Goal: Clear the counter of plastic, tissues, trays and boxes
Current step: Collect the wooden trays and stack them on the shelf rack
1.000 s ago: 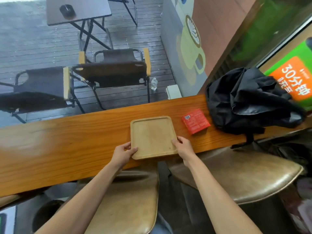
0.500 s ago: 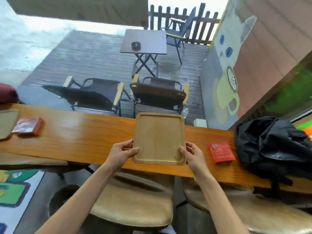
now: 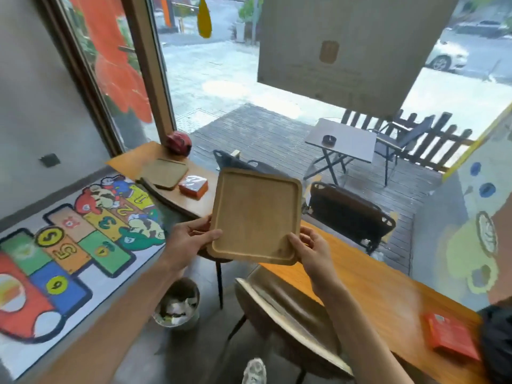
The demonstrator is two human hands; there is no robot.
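Note:
I hold a square wooden tray (image 3: 256, 214) in the air above the counter (image 3: 368, 281), tilted toward me. My left hand (image 3: 191, 239) grips its near left corner, thumb on the top face. My right hand (image 3: 310, 250) grips its near right corner. A red box (image 3: 451, 338) lies on the counter at the lower right. Further left on the counter lie a second wooden tray (image 3: 164, 173) and an orange tissue box (image 3: 193, 185) wrapped in plastic.
A metal bin (image 3: 177, 306) with crumpled paper stands on the floor below my left arm. A tan stool (image 3: 288, 311) sits under the counter. A black bag (image 3: 498, 342) rests at the far right, a red round object (image 3: 179, 142) at the counter's far left end.
Both hands have lifted the tray off the counter and carried it up and to the left. My view has swung left, bringing in the bin, floor mat and second tray.

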